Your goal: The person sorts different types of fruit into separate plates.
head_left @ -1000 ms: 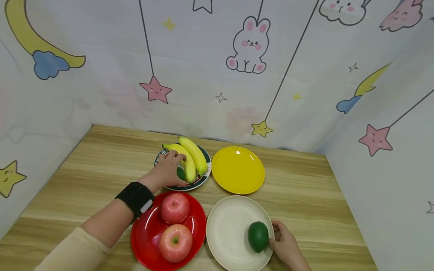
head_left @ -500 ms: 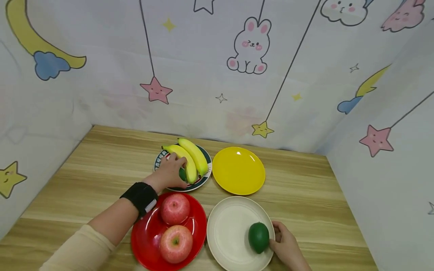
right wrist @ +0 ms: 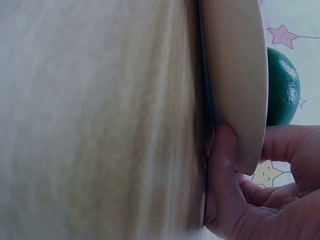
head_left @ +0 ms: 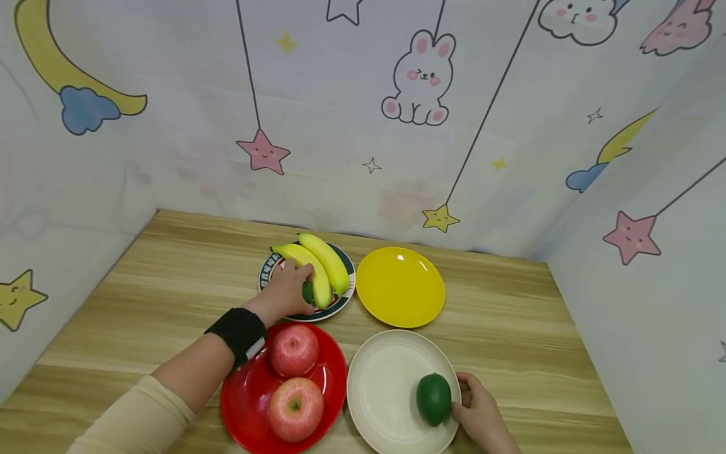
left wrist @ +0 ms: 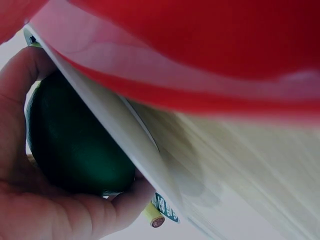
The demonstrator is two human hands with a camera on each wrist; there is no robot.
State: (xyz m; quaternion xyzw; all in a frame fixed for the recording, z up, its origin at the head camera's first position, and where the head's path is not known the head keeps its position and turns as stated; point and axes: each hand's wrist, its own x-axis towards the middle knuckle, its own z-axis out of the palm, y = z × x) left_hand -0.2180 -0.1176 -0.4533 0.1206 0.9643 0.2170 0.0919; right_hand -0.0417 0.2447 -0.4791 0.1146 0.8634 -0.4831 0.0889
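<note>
1. Site: a wood-grain table (head_left: 499, 309) set against a white backdrop (head_left: 340, 94) printed with stars, a moon and a rabbit.
2. Nearest, right: the right hand (head_left: 481, 413) pinches the rim of a cream plate (head_left: 377, 397), one digit against the underside and another over the edge. The grip appears meant to steady the plate.
3. A green fruit (head_left: 433, 399) lies on that plate, off-centre toward the hand. Whether a fingertip touches it cannot be determined.
4. Nearest, left: a red plate (head_left: 241, 410) bears a near apple (head_left: 296, 410) and a far apple (head_left: 295, 350), both stem up; the hollow presumably stops them rolling.
5. Beyond: the left hand (head_left: 286, 291), a black strap (head_left: 235, 331) at its wrist, reaches over the red plate's edge. Its fingers and thumb curl round a second green fruit (left wrist: 80, 140), a hold that likely suits a smooth, rounded surface. That fruit is at the patterned plate (head_left: 347, 301); whether it bears on it cannot be determined.
6. Farther: two bananas (head_left: 326, 258) lie side by side on the patterned plate, seemingly nested by their matching curve.
7. Beside it, right: a yellow plate (head_left: 399, 287), behind the cream one.
</note>
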